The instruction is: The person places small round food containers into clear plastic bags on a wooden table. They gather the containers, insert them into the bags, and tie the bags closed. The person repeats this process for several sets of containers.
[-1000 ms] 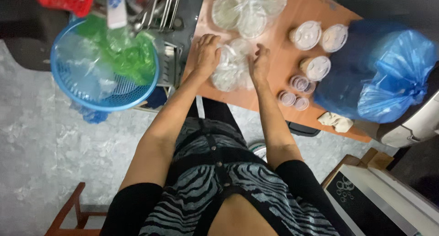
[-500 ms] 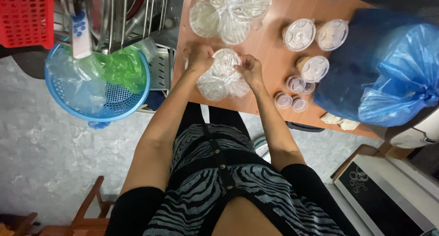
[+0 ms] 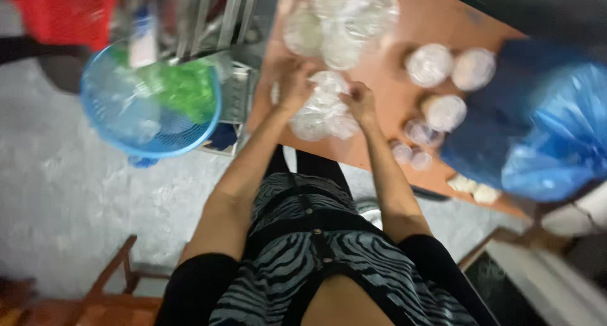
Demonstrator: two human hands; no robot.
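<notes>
soft, even indoor light, no hard shadows. the whole view is smeared with motion blur; the blue bag shines faintly, and the surface looks hazy.

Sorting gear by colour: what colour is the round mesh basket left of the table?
Light blue round mesh basket, clearest in the head view.

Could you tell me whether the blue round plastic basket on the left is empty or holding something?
Holding something: the blue round plastic basket has crumpled green plastic and clear plastic inside.
</notes>
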